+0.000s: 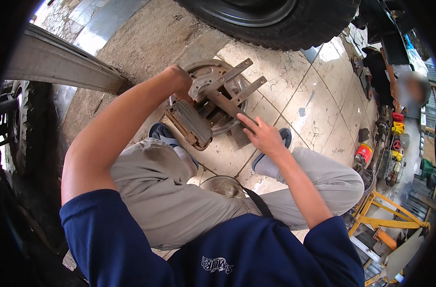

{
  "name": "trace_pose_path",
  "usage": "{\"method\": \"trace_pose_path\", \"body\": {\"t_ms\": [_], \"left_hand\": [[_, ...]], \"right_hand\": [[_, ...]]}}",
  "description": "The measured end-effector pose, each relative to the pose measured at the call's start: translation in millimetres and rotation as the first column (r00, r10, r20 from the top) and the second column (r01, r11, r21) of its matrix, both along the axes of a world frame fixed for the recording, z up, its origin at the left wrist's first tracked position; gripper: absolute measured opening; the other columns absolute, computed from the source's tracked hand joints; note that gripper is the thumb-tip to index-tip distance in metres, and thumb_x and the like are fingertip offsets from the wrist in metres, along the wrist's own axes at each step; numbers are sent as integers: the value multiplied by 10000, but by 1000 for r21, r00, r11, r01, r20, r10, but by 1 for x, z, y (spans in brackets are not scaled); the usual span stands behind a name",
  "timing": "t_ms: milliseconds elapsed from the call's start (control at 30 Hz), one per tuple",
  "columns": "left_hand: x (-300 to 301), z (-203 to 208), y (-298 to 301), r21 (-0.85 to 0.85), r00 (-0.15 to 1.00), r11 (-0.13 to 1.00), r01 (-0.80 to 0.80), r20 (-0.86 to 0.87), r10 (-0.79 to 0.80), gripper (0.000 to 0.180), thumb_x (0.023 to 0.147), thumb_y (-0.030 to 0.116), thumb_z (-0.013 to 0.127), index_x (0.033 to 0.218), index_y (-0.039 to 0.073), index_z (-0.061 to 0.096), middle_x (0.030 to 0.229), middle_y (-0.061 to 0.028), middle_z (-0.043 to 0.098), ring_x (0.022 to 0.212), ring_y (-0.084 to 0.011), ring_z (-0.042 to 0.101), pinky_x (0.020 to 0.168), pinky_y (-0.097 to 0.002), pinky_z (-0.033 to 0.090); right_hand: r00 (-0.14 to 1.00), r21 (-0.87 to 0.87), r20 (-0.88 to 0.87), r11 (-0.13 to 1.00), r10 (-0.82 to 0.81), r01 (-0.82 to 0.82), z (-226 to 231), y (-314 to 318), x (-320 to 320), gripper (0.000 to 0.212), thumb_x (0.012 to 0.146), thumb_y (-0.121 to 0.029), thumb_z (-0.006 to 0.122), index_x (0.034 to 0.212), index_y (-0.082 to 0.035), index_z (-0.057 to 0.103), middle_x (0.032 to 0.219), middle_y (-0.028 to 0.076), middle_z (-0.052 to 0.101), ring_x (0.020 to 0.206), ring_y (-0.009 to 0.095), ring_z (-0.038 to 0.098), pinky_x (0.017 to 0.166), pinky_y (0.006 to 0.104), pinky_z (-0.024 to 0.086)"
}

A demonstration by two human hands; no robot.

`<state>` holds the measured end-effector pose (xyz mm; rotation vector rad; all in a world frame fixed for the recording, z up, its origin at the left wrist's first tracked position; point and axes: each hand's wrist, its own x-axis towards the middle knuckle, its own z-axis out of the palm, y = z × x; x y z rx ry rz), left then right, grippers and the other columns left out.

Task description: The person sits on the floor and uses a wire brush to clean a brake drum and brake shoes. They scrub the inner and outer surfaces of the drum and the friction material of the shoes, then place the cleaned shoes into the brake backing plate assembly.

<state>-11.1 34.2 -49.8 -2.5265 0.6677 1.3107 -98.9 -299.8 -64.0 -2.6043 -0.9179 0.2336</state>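
A rusty metal assembly stands on the floor between my feet, with a round wheel-like disc beneath or behind it. Two flat drilled arms jut from its right side, and a worn blocky part sits at its near left. My left hand reaches in at the disc's left side, bent at the wrist; its fingers are hidden behind the assembly. With my right hand I grip the near end of a brown bar that slants up into the assembly, my index finger lying along it.
A large tyre stands ahead, another tyre at the left. A metal beam comes in from the left. Tools and a red container line the right, near a yellow frame. Another person is at far right.
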Motion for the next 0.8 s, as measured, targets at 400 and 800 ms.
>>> {"method": "trace_pose_path", "body": {"t_ms": [400, 800], "left_hand": [[3, -5, 3, -11, 999, 1000, -18, -41, 17, 739, 866, 720, 573, 1256, 104, 692, 1203, -135, 714, 1176, -335, 645, 1010, -444, 491], [-8, -12, 2, -235, 982, 962, -141, -160, 105, 677, 884, 669, 592, 1245, 105, 698, 1056, -139, 747, 1070, -313, 689, 924, -444, 533]], "right_hand": [[955, 69, -57, 953, -293, 296, 1, -1, -1, 626, 999, -254, 577, 1558, -376, 323, 981, 212, 621, 825, 440, 661, 731, 528, 559], [980, -2, -9, 980, -198, 198, -7, 7, -24, 621, 986, -225, 602, 1546, -349, 364, 939, 176, 637, 764, 405, 674, 692, 481, 571]]}}
